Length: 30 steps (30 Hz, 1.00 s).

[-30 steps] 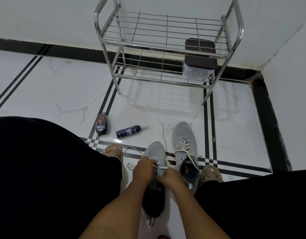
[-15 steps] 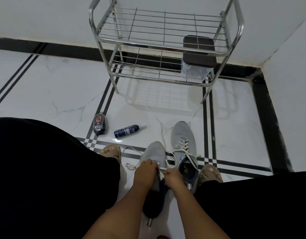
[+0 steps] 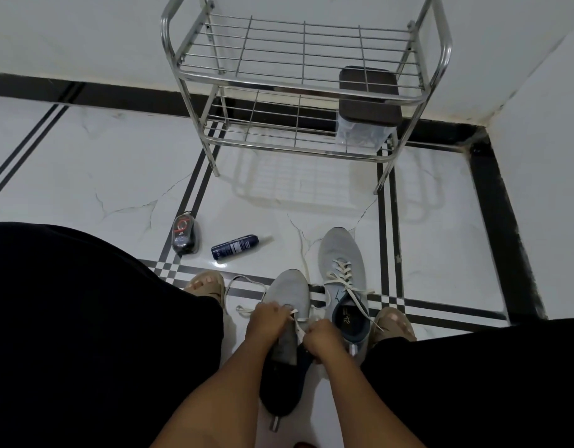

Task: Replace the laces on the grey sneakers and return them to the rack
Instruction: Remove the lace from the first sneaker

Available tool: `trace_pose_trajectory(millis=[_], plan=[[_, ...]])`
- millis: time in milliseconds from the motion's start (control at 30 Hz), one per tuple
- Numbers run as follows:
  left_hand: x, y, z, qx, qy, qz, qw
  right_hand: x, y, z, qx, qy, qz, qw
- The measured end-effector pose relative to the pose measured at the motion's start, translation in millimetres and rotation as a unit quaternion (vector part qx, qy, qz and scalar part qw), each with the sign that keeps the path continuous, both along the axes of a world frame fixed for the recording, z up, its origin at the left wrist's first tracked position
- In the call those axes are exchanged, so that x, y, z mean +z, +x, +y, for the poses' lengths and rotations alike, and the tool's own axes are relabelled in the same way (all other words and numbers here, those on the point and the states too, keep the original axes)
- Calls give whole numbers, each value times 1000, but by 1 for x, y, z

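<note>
At lower centre, both hands, left hand point(image 3: 267, 321) and right hand point(image 3: 323, 337), pinch flat white lace point(image 3: 297, 322) over a grey knit sneaker point(image 3: 287, 291), fingers curled tight.

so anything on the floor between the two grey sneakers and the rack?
Nothing visible. The floor from both grey sneakers to the rack is bare. The spray can and the shoe polish lie off to the left. On the rack, a lidded container takes the lower shelf's right end.
</note>
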State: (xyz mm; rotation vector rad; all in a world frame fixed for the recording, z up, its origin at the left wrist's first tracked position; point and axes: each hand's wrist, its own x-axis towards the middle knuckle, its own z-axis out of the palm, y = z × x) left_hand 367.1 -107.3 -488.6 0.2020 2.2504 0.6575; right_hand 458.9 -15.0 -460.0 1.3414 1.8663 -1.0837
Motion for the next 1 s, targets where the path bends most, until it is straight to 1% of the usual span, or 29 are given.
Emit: trace_pose_trajectory(millis=[33, 67, 100, 133, 167, 200, 233, 267, 333, 400, 467, 533, 567, 600, 633, 667, 700, 733, 767, 800, 833, 867, 900, 933, 967, 1000], plan=[[4, -5, -2, 149, 23, -37, 988, -3, 1, 3, -25, -1, -3, 1000], [5, -8, -7, 279, 50, -88, 955, -3, 1, 4, -40, 0, -3, 999], [5, -13, -9, 369, 71, -115, 920, -1, -1, 5, -40, 4, 3, 999], [5, -16, -9, 370, 36, -100, 923, 3, -3, 5, -22, 10, 9, 1000], [4, -16, -11, 301, -13, -67, 951, 7, -5, 4, 12, 21, 19, 1000], [4, -14, -11, 192, -73, 9, 979, 9, -7, 2, 43, 33, 26, 998], [5, -10, -9, 89, -98, 72, 988, 9, -8, 1, 67, 44, 34, 996], [11, -5, -6, 0, -107, 118, 987, 8, -8, -1, 83, 49, 37, 995], [13, 2, 0, -126, -125, 176, 968, 8, -8, -1, 109, 65, 39, 991], [10, 7, 2, -185, -141, 203, 951, 8, -6, -1, 115, 66, 36, 991], [7, 9, -2, -181, -143, 194, 953, 9, -5, -1, 104, 63, 39, 992], [5, 8, -2, -111, -119, 147, 976, 12, -6, -1, 90, 55, 35, 994], [8, 6, 0, -20, -75, 98, 992, 12, -5, 0, 77, 48, 33, 995], [12, 0, 0, 124, -15, 33, 992, 12, -5, 2, 59, 43, 29, 997], [18, -11, 2, 294, 67, -50, 952, 12, -4, 4, 40, 42, 26, 998], [22, -25, 2, 450, 152, -100, 874, 11, -3, 5, 22, 43, 26, 998], [26, -38, 0, 593, 233, -143, 757, 11, -3, 7, 5, 41, 28, 999], [28, -49, -3, 675, 286, -161, 660, 10, -2, 8, -10, 37, 30, 999], [34, -57, -3, 695, 314, -159, 628, 10, -2, 8, -21, 33, 32, 999], [38, -63, 1, 648, 288, -126, 694, 10, -3, 8, -21, 29, 33, 999], [41, -65, 5, 539, 219, -70, 810, 11, -4, 7, -13, 29, 35, 999], [38, -59, 9, 373, 115, 7, 921, 11, -5, 6, -5, 32, 34, 999], [33, -49, 13, 182, 37, 65, 980, 10, -6, 6, 2, 38, 31, 999], [26, -36, 14, 16, -12, 94, 995, 10, -6, 5, 8, 48, 29, 998], [21, -23, 14, -98, -45, 104, 989, 10, -6, 4, 12, 55, 30, 998], [17, -11, 12, -158, -74, 118, 978, 10, -6, 4, 16, 58, 30, 998]])
